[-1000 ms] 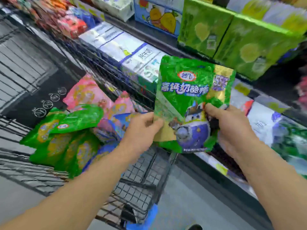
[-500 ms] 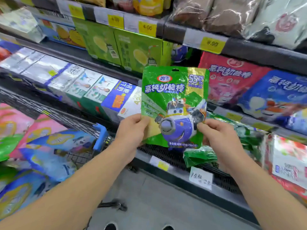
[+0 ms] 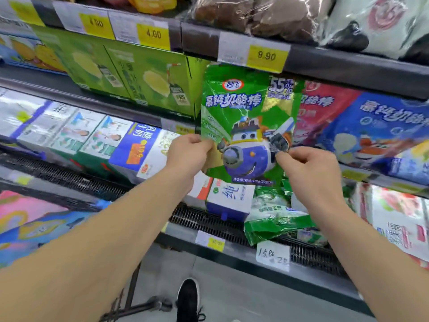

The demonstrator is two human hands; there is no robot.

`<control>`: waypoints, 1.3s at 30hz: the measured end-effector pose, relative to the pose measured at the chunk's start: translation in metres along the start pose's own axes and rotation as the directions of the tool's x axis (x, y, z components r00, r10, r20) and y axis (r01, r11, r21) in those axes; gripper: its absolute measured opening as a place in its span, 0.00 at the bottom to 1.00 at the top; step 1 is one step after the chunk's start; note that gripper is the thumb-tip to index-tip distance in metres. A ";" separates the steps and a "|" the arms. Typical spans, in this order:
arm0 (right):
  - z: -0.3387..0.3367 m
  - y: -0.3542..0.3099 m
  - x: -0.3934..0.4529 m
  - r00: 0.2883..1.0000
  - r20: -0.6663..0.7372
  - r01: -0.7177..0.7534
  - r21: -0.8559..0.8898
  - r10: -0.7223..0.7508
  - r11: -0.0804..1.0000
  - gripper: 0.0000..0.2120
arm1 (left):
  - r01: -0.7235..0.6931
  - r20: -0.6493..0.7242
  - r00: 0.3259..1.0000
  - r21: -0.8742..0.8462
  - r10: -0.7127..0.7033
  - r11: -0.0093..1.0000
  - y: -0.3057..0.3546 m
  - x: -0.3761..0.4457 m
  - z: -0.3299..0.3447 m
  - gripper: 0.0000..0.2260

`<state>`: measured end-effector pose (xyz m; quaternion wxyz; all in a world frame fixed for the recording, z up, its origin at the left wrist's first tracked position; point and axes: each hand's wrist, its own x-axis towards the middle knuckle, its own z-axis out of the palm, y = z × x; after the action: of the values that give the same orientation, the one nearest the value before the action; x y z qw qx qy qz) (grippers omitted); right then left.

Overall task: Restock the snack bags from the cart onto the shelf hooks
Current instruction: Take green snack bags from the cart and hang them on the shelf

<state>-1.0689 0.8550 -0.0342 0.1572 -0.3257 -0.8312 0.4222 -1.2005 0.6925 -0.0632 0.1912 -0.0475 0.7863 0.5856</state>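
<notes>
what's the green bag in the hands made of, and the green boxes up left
Green bag: looks like thin glossy plastic film, perhaps foil-lined; it creases, catches glare and has a gold shiny patch. Left hand and right hand pinch its lower edges. Green boxes: seemingly printed cardboard with a slight sheen, given flat faces and crisp straight edges.

The hooks are hidden behind the green bag (image 3: pixel 246 126). The cart bags (image 3: pixel 34 219) are blurred and cut off at the left edge. The small tag (image 3: pixel 214 242) cannot be read.
</notes>
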 end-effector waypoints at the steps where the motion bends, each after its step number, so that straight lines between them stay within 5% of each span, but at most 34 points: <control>1: 0.006 -0.003 0.006 0.999 -0.039 -0.003 -0.026 0.002 1.000 0.15 | -0.022 0.000 1.000 0.015 0.022 1.000 0.002 0.010 0.000 0.09; 10: 0.057 -0.020 0.047 0.937 -0.306 -0.130 0.140 0.168 0.982 0.14 | -0.010 0.092 0.995 -0.160 0.025 0.987 0.044 0.059 0.008 0.05; 15: 0.078 -0.015 0.057 0.941 -0.225 -0.175 0.315 0.253 0.933 0.09 | -0.078 0.135 0.985 -0.219 0.110 0.973 0.040 0.073 0.010 0.06; 18: 0.088 -0.014 0.055 0.954 -0.164 -0.188 0.321 0.250 0.928 0.06 | -0.134 0.165 0.974 -0.118 0.153 0.984 0.030 0.074 0.001 0.24; 21: 0.098 -0.018 0.047 0.967 -0.078 -0.192 0.400 0.242 0.896 0.20 | -0.149 0.169 0.973 -0.051 0.156 0.988 0.019 0.068 -0.003 0.32; 23: 0.103 -0.022 0.040 0.971 -0.051 -0.192 0.420 0.234 0.887 0.28 | -0.146 0.165 0.975 -0.022 0.148 0.989 0.011 0.065 -0.005 0.26; 26: 0.106 -0.024 0.032 0.970 -0.094 -0.166 0.417 0.224 0.893 0.24 | -0.136 0.205 0.970 0.011 0.131 0.991 0.008 0.064 -0.006 0.16; 29: 0.109 -0.022 0.033 0.972 -0.070 -0.182 0.370 0.223 0.911 0.18 | -0.133 0.259 0.959 0.049 0.116 0.990 0.007 0.066 -0.006 0.19; 35: 0.115 -0.029 0.056 0.975 0.113 -0.217 0.334 0.190 0.917 0.28 | -0.085 0.283 0.957 0.083 0.059 0.993 0.011 0.063 -0.005 0.28; 39: 0.108 -0.026 0.056 0.969 0.157 -0.225 0.258 0.189 0.940 0.34 | -0.053 0.268 0.963 0.061 0.034 0.997 0.010 0.058 -0.008 0.25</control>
<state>-1.1784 0.8167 -0.0781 0.1010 -0.3584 -0.7344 0.5675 -1.2594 0.6967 -0.0729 0.2839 0.0555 0.7736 0.5638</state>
